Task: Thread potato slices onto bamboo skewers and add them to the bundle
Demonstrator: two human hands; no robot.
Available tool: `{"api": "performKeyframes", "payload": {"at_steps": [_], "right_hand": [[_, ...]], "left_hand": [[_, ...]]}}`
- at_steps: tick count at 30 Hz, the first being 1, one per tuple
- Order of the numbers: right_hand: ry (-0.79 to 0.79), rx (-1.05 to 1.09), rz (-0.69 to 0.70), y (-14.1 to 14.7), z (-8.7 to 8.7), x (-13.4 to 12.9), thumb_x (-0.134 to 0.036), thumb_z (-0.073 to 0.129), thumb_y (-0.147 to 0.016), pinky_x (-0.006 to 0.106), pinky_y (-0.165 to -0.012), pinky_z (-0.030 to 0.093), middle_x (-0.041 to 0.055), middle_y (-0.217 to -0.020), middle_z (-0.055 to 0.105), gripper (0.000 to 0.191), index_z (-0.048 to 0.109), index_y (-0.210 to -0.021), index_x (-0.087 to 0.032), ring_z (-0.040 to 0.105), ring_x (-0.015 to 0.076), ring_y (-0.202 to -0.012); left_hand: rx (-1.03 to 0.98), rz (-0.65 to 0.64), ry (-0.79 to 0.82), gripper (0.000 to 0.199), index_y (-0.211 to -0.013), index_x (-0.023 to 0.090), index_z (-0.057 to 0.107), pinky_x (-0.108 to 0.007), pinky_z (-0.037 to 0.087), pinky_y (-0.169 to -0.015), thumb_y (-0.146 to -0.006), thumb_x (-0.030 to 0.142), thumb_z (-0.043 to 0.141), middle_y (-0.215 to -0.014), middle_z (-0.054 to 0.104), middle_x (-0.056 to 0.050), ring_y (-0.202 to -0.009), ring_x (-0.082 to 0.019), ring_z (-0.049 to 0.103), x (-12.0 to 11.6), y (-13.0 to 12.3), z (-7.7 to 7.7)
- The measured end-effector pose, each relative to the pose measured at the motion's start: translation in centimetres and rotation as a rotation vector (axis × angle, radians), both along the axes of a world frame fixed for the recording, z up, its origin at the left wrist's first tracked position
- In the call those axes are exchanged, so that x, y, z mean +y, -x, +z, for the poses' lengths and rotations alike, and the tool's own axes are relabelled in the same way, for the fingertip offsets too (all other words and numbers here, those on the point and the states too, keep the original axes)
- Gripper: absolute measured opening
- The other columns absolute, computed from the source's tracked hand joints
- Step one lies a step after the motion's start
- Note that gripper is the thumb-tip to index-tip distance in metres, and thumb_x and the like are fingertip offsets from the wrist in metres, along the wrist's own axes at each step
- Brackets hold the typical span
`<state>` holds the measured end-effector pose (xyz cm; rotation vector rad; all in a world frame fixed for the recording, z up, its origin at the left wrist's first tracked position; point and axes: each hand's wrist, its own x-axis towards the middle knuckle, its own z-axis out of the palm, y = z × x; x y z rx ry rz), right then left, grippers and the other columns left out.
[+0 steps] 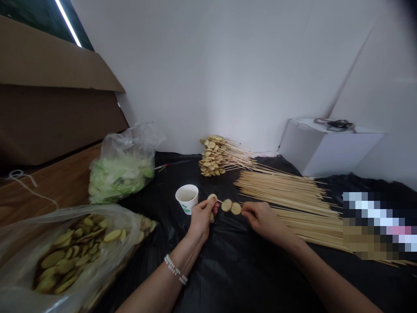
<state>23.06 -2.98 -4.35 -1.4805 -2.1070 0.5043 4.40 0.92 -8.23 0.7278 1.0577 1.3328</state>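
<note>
My left hand (pixel 203 214) pinches a round pale slice (pixel 212 198), which looks like potato, at the tip end of a thin wooden skewer. Part of another slice shows below its fingers. Two more slices (pixel 231 207) are threaded on the skewer between my hands. My right hand (pixel 260 217) is closed around the skewer just behind them; its fingers hide the stick there. A white paper cup (pixel 187 198) stands right beside my left hand. Bare wooden skewers (pixel 286 191) lie in rows behind and to the right of my right hand.
Finished skewers with slices (pixel 213 157) are piled at the back. An open plastic bag of slices (pixel 68 256) lies front left, with a bag of cut cabbage-like leaves (pixel 122 174) behind. A white box (pixel 332 145) stands back right; black sheeting (pixel 228 269) covers the table.
</note>
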Motion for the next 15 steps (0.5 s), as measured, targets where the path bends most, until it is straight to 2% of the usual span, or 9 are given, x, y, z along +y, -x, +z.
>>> {"api": "performKeyframes", "payload": {"at_steps": [5, 10, 15], "right_hand": [[0.066, 0.060, -0.018, -0.04, -0.38, 0.31, -0.018, 0.047, -0.080, 0.023, -0.056, 0.033, -0.0002, -0.060, 0.061, 0.019, 0.058, -0.065, -0.019, 0.053, 0.0131, -0.058], [0.071, 0.085, -0.019, -0.42, -0.28, 0.56, -0.019, 0.047, -0.081, 0.023, -0.056, 0.034, -0.0006, -0.060, 0.061, 0.018, 0.059, -0.067, -0.019, 0.053, 0.0130, -0.057], [0.064, 0.066, -0.010, -0.33, 0.04, 0.37, -0.019, 0.048, -0.081, 0.023, -0.057, 0.035, -0.0002, -0.061, 0.062, 0.017, 0.061, -0.070, -0.019, 0.053, 0.0133, -0.058]], "left_hand": [[0.000, -0.009, -0.011, 0.034, -0.066, 0.010, 0.070, -0.016, 0.038, -0.048, -0.053, 0.040, 0.081, -0.061, 0.064, -0.004, -0.049, -0.005, 0.050, 0.07, 0.06, -0.02], [-0.084, -0.013, 0.020, 0.035, -0.071, 0.012, 0.071, -0.017, 0.043, -0.053, -0.053, 0.039, 0.081, -0.069, 0.067, -0.005, -0.056, -0.006, 0.056, 0.02, 0.03, 0.49], [-0.164, 0.037, 0.040, 0.036, -0.072, 0.012, 0.071, -0.016, 0.044, -0.053, -0.051, 0.039, 0.082, -0.065, 0.065, -0.002, -0.055, -0.006, 0.055, 0.03, 0.08, 0.66]]}}
